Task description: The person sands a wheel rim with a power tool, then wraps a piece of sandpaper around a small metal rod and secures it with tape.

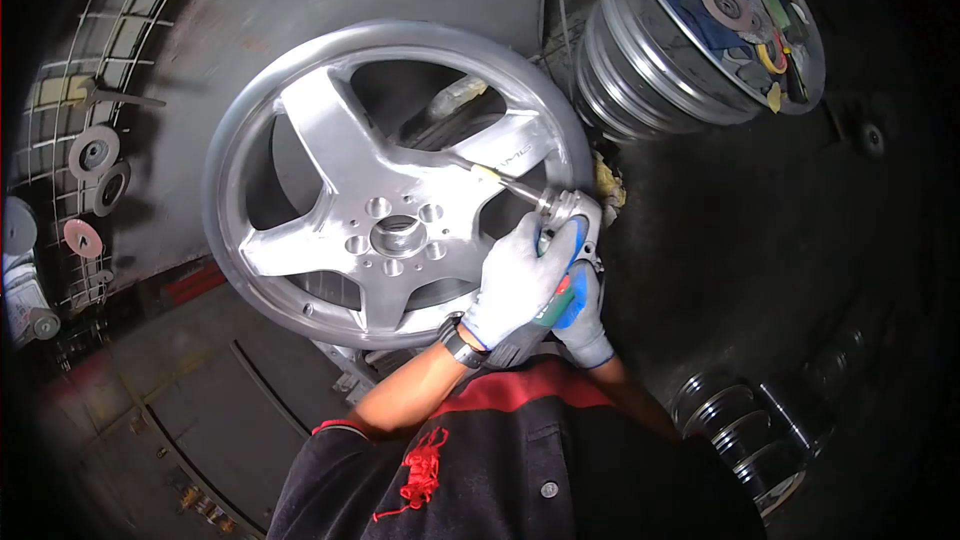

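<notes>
Both my hands wear white gloves with blue palms and grip a green power grinder (556, 306) with a metal head. My left hand (512, 278), with a dark watch at the wrist, is wrapped round its front part. Behind it my right hand (585, 312) is closed round the body, its fingers partly hidden. A thin shaft (525, 191) runs from the head toward the upper left and overlaps a spoke. Under it lies a silver five-spoke car wheel (405, 172), face up, with lettering on the spoke nearest the shaft.
At the upper right, another wheel rim (650, 65) bears abrasive discs, tape and cloths. A wire rack (75, 105) with several discs stands on the left. More dark rims (735, 425) lie at the lower right. Yellowish cloth (608, 185) shows beside the wheel.
</notes>
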`<state>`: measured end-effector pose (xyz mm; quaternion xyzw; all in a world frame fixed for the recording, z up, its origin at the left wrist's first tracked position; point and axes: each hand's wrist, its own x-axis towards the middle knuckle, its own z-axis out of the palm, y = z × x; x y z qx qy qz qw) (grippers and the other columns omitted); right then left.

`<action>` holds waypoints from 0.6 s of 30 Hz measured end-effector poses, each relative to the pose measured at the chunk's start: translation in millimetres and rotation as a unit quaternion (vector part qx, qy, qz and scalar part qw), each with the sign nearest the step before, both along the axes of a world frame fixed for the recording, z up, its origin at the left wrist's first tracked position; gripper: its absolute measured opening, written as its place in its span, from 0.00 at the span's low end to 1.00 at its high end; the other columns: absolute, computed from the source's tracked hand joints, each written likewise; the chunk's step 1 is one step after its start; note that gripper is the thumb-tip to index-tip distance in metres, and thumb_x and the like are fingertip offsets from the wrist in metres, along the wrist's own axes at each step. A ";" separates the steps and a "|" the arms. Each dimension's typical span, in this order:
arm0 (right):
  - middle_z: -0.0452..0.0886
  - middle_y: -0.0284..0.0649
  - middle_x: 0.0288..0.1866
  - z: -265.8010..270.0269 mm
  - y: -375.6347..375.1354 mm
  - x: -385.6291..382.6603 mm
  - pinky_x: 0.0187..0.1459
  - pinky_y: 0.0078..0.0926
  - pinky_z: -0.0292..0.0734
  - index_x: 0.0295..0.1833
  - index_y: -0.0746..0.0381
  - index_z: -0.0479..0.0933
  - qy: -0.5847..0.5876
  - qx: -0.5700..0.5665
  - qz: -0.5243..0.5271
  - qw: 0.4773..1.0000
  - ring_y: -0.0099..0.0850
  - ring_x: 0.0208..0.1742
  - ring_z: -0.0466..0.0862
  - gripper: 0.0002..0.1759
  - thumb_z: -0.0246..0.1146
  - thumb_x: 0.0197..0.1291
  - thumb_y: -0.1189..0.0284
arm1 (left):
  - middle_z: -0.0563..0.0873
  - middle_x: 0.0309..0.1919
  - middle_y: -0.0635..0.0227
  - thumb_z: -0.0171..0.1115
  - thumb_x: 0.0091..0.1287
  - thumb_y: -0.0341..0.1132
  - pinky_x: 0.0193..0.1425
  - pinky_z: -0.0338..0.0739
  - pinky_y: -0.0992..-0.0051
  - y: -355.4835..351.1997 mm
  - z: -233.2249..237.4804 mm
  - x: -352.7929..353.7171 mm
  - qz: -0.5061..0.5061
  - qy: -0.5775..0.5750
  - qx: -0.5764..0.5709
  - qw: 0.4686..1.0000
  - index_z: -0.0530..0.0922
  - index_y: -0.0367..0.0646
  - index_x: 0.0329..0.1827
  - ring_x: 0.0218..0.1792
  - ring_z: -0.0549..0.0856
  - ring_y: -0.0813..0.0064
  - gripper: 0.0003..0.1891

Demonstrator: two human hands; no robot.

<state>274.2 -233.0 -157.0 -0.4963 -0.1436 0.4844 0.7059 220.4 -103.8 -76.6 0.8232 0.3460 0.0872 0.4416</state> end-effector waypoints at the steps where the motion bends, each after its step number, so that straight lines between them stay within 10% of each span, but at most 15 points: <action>1: 0.74 0.45 0.75 -4.6 -2.8 3.5 0.77 0.37 0.69 0.80 0.67 0.63 0.000 -0.002 -0.002 1.000 0.33 0.76 0.74 0.32 0.52 0.81 0.57 | 0.85 0.27 0.49 0.67 0.74 0.47 0.34 0.82 0.54 -1.5 2.6 9.5 -0.002 0.000 -0.002 1.000 0.81 0.40 0.50 0.31 0.89 0.47 0.17; 7: 0.74 0.42 0.72 3.5 -4.5 39.5 0.74 0.40 0.73 0.79 0.62 0.62 0.231 0.083 -0.105 0.964 0.34 0.72 0.76 0.31 0.48 0.83 0.52 | 0.86 0.26 0.44 0.66 0.74 0.55 0.37 0.82 0.56 -5.5 7.2 58.4 0.010 -0.009 -0.061 0.998 0.81 0.34 0.44 0.33 0.90 0.44 0.26; 14: 0.73 0.43 0.76 -11.2 -3.8 52.3 0.77 0.37 0.70 0.79 0.65 0.64 0.214 0.178 -0.095 0.956 0.34 0.75 0.75 0.31 0.45 0.85 0.54 | 0.88 0.30 0.40 0.64 0.73 0.61 0.43 0.84 0.52 -2.9 9.6 79.1 0.050 0.097 -0.133 0.985 0.81 0.35 0.42 0.38 0.91 0.39 0.30; 16: 0.74 0.43 0.75 -34.1 -10.1 41.5 0.77 0.38 0.70 0.79 0.65 0.65 -0.098 -0.037 -0.016 0.994 0.35 0.75 0.75 0.32 0.45 0.84 0.53 | 0.87 0.30 0.40 0.64 0.73 0.61 0.42 0.84 0.52 -3.3 9.4 72.5 0.056 0.100 -0.129 0.985 0.81 0.35 0.42 0.37 0.90 0.39 0.29; 18: 0.74 0.43 0.75 -25.0 -15.1 37.4 0.76 0.38 0.71 0.79 0.65 0.66 0.045 0.005 -0.052 0.998 0.35 0.74 0.76 0.31 0.48 0.83 0.55 | 0.86 0.28 0.42 0.64 0.75 0.58 0.39 0.82 0.52 -1.9 10.0 63.2 0.031 0.076 -0.129 0.988 0.81 0.35 0.42 0.35 0.90 0.39 0.27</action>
